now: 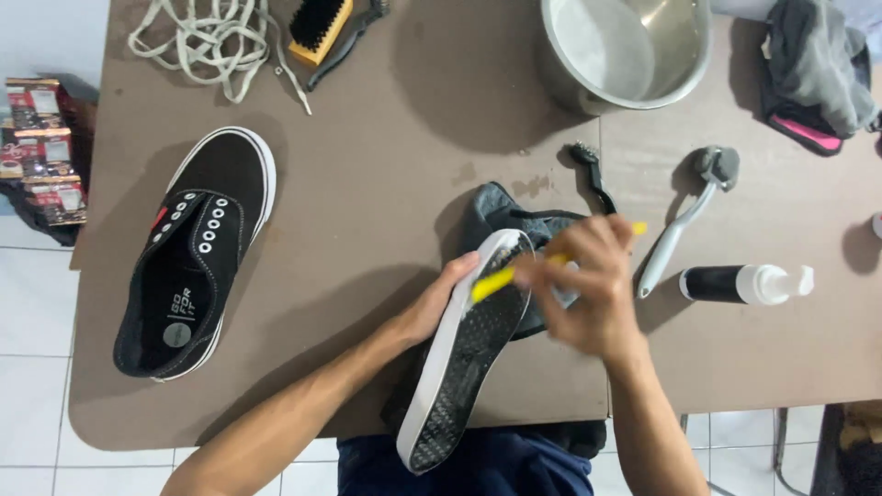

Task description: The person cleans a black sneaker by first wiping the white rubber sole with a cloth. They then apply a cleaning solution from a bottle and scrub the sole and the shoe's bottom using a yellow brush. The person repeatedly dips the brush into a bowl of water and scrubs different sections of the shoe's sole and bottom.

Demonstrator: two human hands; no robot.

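We see the left hand [439,303] wrapped around the edge of a black shoe [469,354] turned sole-up, its dark tread finely dotted and ringed by a smooth white rubber rim. The shoe lies near the front edge of the table, its heel jutting past the edge toward us. The right hand [588,294] is closed around a yellow brush [501,280] — the hand is blurred, and the brush's tip lies on the sole near the toe. Under the toe sits a crumpled grey cloth [510,216].

At nine o'clock from the held shoe rests a second shoe [197,253], upright, black canvas with white eyelets and no laces. At eleven o'clock lie tangled pale laces [207,37] and a wooden brush [319,28] with black bristles. At one o'clock stands a metal basin [629,50], round and shiny; at three o'clock, a long-handled grey brush [684,220] and a bottle [744,283] on its side, dark with a white cap.

The table [367,165] is matte brown with rounded corners — the floor [37,312] is white tile.
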